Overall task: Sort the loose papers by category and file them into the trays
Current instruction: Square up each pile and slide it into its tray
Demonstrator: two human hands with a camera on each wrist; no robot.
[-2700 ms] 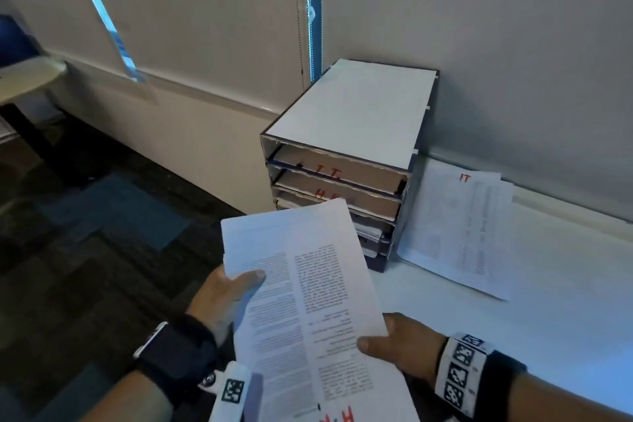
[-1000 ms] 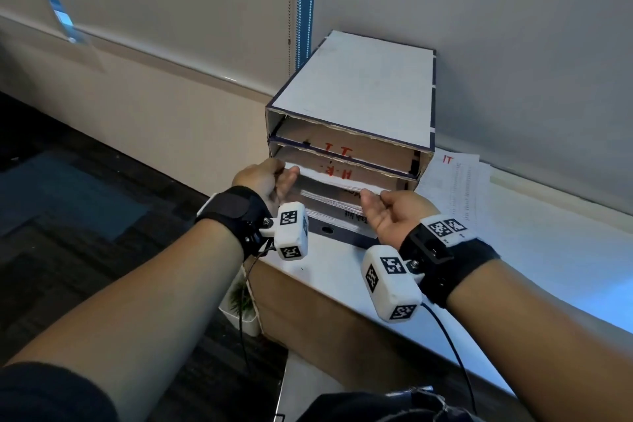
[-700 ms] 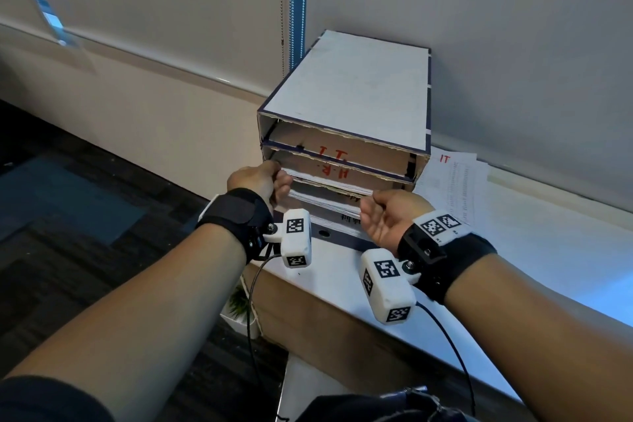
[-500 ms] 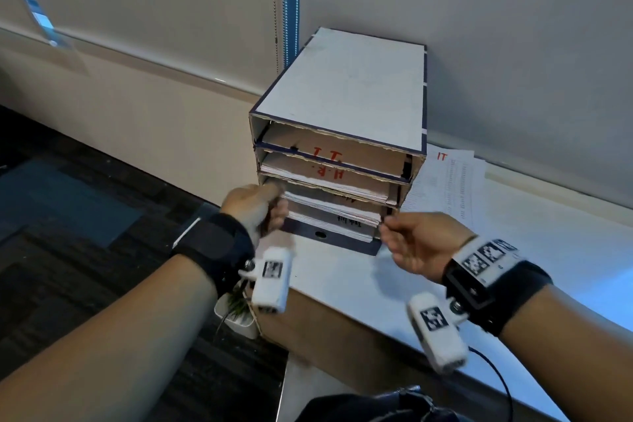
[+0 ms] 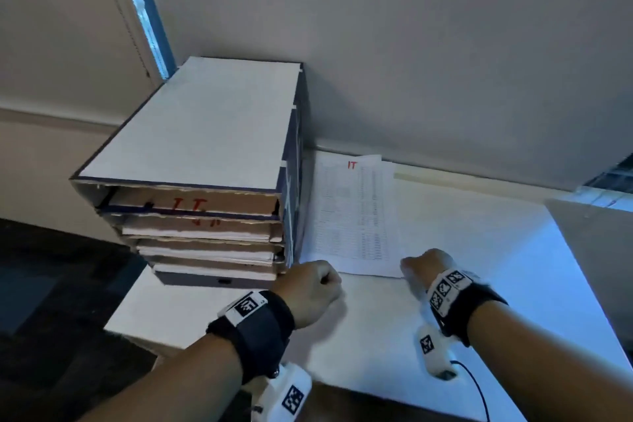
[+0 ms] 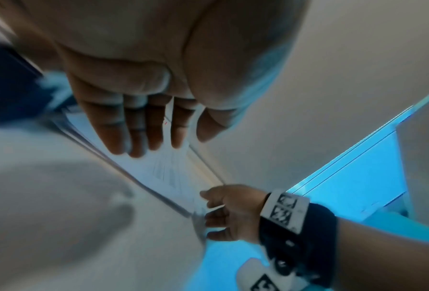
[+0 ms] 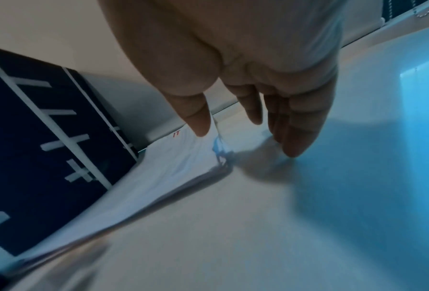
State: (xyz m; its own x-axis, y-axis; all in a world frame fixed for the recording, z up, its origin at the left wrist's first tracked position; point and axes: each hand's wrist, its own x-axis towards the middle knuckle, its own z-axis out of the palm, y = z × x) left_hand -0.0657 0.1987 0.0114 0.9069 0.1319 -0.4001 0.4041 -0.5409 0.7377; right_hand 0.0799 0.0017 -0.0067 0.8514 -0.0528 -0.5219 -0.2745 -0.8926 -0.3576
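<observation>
A stacked cardboard tray unit (image 5: 191, 134) stands at the table's left end; its top slot is marked IT in red and the lower slots hold papers. A pile of loose papers (image 5: 356, 216) headed IT lies flat just right of it. My left hand (image 5: 311, 288) hovers at the pile's near left corner; in the left wrist view the left hand (image 6: 158, 145) has straight fingers over the papers (image 6: 168, 173). My right hand (image 5: 419, 264) is at the pile's near right corner. In the right wrist view the right hand (image 7: 243, 137) is spread, thumb over the papers (image 7: 173, 167), fingers towards the table. Neither hand holds anything.
The white table (image 5: 445, 319) runs right along a grey wall. A grey panel (image 5: 599, 250) stands at the far right. The table's left edge drops to a dark floor (image 5: 51, 284). The tray unit's dark taped side (image 7: 46, 137) borders the pile.
Both hands pushed the held sheets into a lower tray slot and let go. They then drew back and moved right to the near edge of the IT pile.
</observation>
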